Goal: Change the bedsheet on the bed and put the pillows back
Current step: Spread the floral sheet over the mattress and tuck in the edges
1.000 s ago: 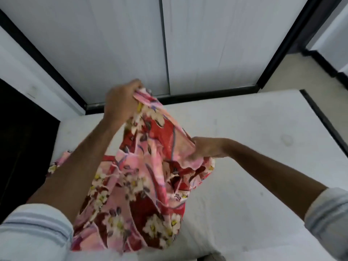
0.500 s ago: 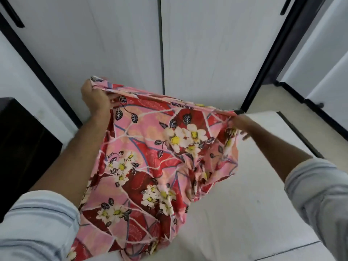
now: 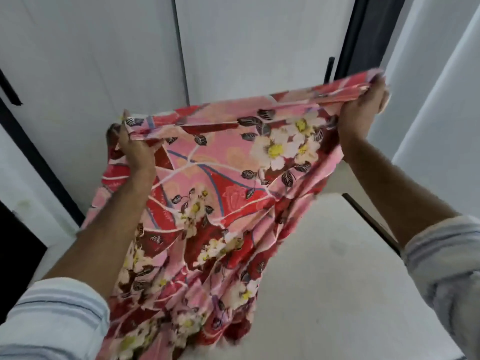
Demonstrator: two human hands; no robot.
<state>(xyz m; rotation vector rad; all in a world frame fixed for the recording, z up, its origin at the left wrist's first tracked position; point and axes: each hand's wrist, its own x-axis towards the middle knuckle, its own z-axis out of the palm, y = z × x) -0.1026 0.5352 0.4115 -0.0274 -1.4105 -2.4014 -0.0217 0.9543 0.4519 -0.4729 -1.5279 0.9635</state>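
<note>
From the head camera, a pink-and-red floral bedsheet [image 3: 228, 193] is held up in the air in front of the person, stretched between both hands along its top edge. The left hand [image 3: 131, 148] grasps the sheet's upper left corner, fingers curled round a bunched fold of the fabric, at about the middle of the view. The right hand [image 3: 362, 110] grasps the upper right corner, held higher and further out, its fingers closed round the gathered edge. Between the two hands the top edge runs taut and slanting up to the right. Below it the cloth hangs in loose folds, with white and yellow flowers and dark leaves on the print, and its lower part reaches down toward the bare white mattress [image 3: 337, 281] of the bed, which fills the lower right of the view. Both forearms are bare, with pale striped sleeves [image 3: 52, 315] rolled back at the bottom corners. Behind the sheet stand white wardrobe doors [image 3: 246, 42] with a dark frame [image 3: 353, 37].
</note>
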